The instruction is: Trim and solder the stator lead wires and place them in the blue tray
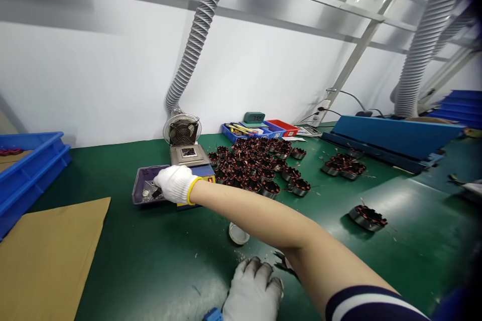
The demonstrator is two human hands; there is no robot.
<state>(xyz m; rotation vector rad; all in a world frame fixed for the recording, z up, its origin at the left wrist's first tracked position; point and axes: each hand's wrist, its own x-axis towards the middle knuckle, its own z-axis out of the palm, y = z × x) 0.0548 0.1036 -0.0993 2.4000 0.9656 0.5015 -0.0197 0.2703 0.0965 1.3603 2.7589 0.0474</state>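
A worker's gloved right hand (175, 184) stretches across the green bench (158, 256) to a shallow purple tray (140, 186) toward the back edge, fingers curled down over small dark scraps in it; whether they pinch anything cannot be told. The tray lies forward and left of the body, its long side running along the bench, touching the solder pot (189, 156) below the fan (182, 130). The gloved left hand (253, 291) rests at the near edge, fingers loosely bent, holding nothing visible. A heap of wound stators (256, 165) sits right of the pot.
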